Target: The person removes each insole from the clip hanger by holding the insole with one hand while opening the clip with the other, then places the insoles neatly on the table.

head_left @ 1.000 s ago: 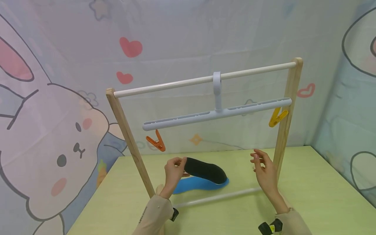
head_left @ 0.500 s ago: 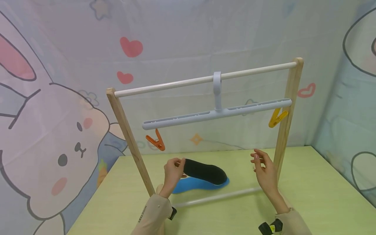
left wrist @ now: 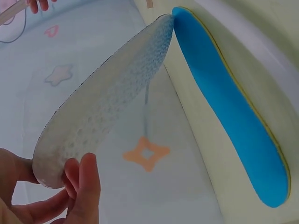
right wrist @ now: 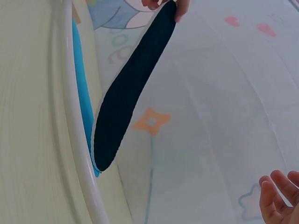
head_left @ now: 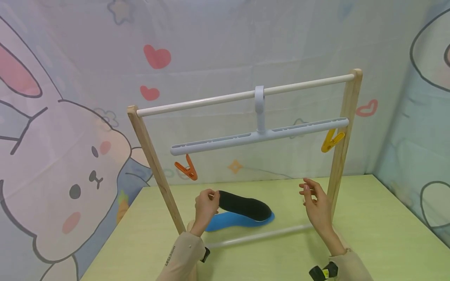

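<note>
My left hand (head_left: 205, 207) pinches one end of a black insole (head_left: 246, 207), holding that end raised. The insole's other end slopes down to the right end of a blue insole (head_left: 230, 221), which lies flat on the table behind the lower rod. A pale, dimpled underside of the held insole (left wrist: 103, 107) faces the left wrist view, with the thumb and fingertips at its near end. My right hand (head_left: 318, 203) hovers by the rack's right post, fingers loosely bent and holding nothing. In the right wrist view this hand (right wrist: 279, 198) shows at the lower right corner.
A wooden rack with a white top rod (head_left: 204, 102) and a lower rod (head_left: 260, 235) stands on the pale green table (head_left: 386, 234). A grey hanger (head_left: 225, 143) hangs from it, with an orange clip (head_left: 190, 171) at its left and a yellow clip (head_left: 329, 142) at its right.
My left hand has shifted slightly left, and the raised end of the black insole has moved with it and dipped a little. The right hand stays in place.
</note>
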`<act>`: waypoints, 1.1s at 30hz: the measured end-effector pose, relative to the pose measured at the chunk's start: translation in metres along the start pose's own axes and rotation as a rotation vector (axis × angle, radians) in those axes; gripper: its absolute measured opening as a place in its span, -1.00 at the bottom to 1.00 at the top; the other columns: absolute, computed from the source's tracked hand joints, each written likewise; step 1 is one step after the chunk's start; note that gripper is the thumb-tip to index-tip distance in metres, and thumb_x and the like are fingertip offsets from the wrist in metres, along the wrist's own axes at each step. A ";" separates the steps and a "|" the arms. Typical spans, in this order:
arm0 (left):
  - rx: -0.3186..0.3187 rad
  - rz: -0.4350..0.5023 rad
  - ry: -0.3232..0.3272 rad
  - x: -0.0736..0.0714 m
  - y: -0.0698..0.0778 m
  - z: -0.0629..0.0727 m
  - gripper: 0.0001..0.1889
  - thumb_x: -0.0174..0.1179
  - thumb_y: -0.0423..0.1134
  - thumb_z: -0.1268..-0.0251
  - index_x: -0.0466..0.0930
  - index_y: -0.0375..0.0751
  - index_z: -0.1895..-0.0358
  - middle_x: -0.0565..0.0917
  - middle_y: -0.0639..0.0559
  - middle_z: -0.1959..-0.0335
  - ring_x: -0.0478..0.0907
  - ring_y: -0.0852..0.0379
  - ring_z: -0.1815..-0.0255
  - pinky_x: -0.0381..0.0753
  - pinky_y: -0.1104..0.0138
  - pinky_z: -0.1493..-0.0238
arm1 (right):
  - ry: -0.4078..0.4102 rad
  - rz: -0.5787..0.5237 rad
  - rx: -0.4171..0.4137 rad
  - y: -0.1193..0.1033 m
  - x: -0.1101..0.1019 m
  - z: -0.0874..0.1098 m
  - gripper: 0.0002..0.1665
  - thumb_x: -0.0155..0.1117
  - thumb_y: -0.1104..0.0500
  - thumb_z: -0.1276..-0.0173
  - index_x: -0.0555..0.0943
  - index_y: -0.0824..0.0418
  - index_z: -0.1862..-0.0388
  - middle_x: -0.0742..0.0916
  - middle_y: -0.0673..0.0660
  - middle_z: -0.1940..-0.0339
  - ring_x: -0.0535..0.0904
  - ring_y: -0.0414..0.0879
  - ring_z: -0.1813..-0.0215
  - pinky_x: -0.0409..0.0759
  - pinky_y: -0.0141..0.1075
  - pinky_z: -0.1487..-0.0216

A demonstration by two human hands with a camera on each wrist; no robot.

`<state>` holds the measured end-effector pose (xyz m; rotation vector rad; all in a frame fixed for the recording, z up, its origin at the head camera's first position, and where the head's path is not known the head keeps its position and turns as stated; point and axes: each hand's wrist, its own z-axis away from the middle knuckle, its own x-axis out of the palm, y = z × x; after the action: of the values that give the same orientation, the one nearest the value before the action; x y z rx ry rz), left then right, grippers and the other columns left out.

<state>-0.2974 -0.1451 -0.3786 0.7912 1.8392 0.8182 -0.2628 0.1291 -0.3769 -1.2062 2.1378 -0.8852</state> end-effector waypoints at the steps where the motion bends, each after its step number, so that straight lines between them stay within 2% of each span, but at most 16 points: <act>1: 0.001 -0.024 0.003 0.000 0.000 0.000 -0.79 0.05 -0.23 -0.23 0.57 -0.32 0.39 0.57 -0.11 0.67 0.42 0.21 0.84 0.43 0.43 0.78 | -0.001 -0.001 0.000 0.000 0.000 0.000 -0.71 -0.05 0.37 -0.32 0.46 0.49 0.03 0.64 0.35 0.25 0.46 -0.55 0.38 0.46 -0.61 0.56; 6: 0.022 -0.151 0.021 -0.002 0.001 0.001 -0.83 0.06 -0.27 -0.19 0.56 -0.31 0.38 0.51 -0.06 0.72 0.23 0.23 0.85 0.14 0.48 0.84 | 0.003 0.004 -0.002 -0.001 0.000 0.000 -0.72 -0.05 0.38 -0.32 0.47 0.49 0.04 0.65 0.35 0.25 0.45 -0.56 0.38 0.46 -0.62 0.56; 12: 0.037 -0.231 0.023 -0.002 -0.001 0.003 -0.86 0.04 -0.30 -0.16 0.52 -0.33 0.39 0.29 0.07 0.83 0.07 0.25 0.88 -0.03 0.50 0.85 | 0.003 0.010 0.001 -0.001 0.000 0.000 -0.72 -0.05 0.38 -0.32 0.47 0.48 0.04 0.65 0.36 0.25 0.45 -0.56 0.39 0.46 -0.61 0.56; 16: 0.023 -0.251 0.017 -0.002 -0.002 0.003 -0.84 0.03 -0.29 -0.16 0.49 -0.35 0.40 0.24 0.08 0.81 0.07 0.22 0.86 -0.02 0.48 0.84 | 0.000 0.000 -0.005 0.000 0.000 0.000 -0.72 -0.06 0.38 -0.32 0.46 0.49 0.04 0.64 0.35 0.26 0.46 -0.55 0.38 0.47 -0.59 0.56; 22: 0.018 -0.329 0.037 -0.003 -0.002 0.003 -0.73 0.05 -0.30 -0.14 0.27 -0.24 0.67 0.21 0.03 0.77 0.12 0.15 0.81 0.01 0.42 0.80 | -0.002 -0.012 -0.010 0.000 0.001 0.001 -0.72 -0.06 0.39 -0.32 0.46 0.48 0.03 0.64 0.35 0.26 0.46 -0.54 0.38 0.45 -0.61 0.56; 26: 0.025 -0.386 0.055 -0.003 -0.003 0.002 -0.73 0.06 -0.31 -0.15 0.30 -0.24 0.68 0.27 -0.01 0.78 0.19 0.12 0.82 0.06 0.42 0.82 | -0.002 -0.013 -0.007 -0.001 0.001 0.001 -0.72 -0.06 0.39 -0.32 0.46 0.48 0.04 0.63 0.35 0.26 0.46 -0.54 0.39 0.45 -0.60 0.57; 33: -0.009 -0.394 0.047 -0.002 -0.006 0.001 -0.74 0.05 -0.35 -0.15 0.34 -0.26 0.68 0.31 -0.04 0.80 0.22 0.10 0.82 0.09 0.40 0.82 | -0.005 -0.007 -0.007 -0.001 0.001 0.002 -0.72 -0.06 0.39 -0.32 0.46 0.49 0.04 0.64 0.36 0.26 0.45 -0.55 0.39 0.45 -0.61 0.57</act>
<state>-0.2972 -0.1503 -0.3827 0.3846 1.9466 0.5935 -0.2617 0.1272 -0.3773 -1.2187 2.1357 -0.8766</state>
